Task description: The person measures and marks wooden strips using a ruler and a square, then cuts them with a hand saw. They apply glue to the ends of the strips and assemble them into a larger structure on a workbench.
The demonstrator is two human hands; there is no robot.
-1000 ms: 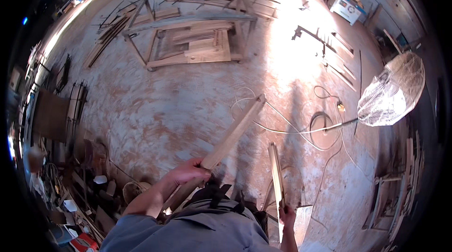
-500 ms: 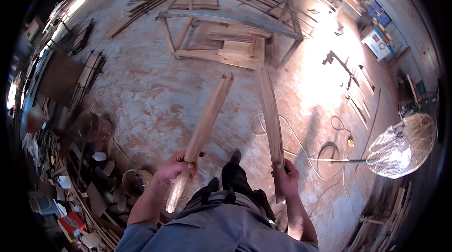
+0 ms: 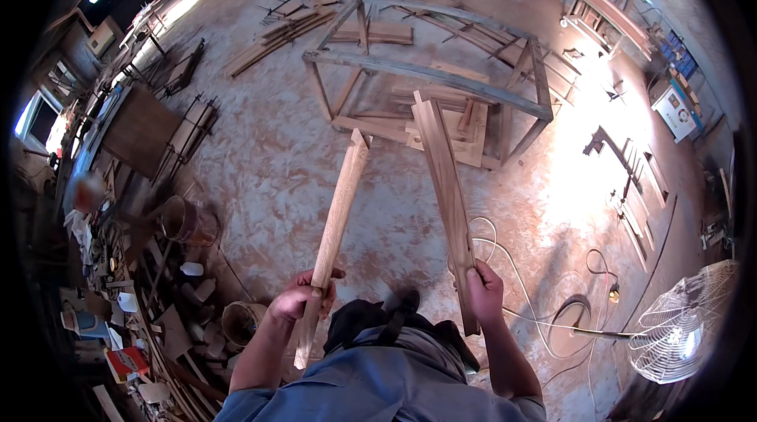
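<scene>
My left hand (image 3: 298, 296) is closed around the lower part of a pale wooden leg (image 3: 337, 221), its far end pointing ahead and cut to an angled tip. In my right hand (image 3: 483, 288) is a second, browner wooden leg (image 3: 443, 178), gripped near its lower end; a tenon-like tip juts from its far end, and a slot shows along its edge near my fingers. The two pieces are apart from each other, both reaching out in front of my body. Beyond them stands a rectangular frame (image 3: 426, 70), and the right leg's far end overlaps it in the view.
Boards (image 3: 473, 138) lie inside the frame, with more timber (image 3: 280, 40) on the floor behind it. A wire-cage fan (image 3: 670, 335) stands at right, its cable (image 3: 512, 264) looping over the floor. Buckets (image 3: 189, 219) and heaped offcuts line the left side.
The view has shifted, so the frame and fan sit further right and lower. Both hands still hold their wooden legs; the left leg stands a little more upright in the view.
</scene>
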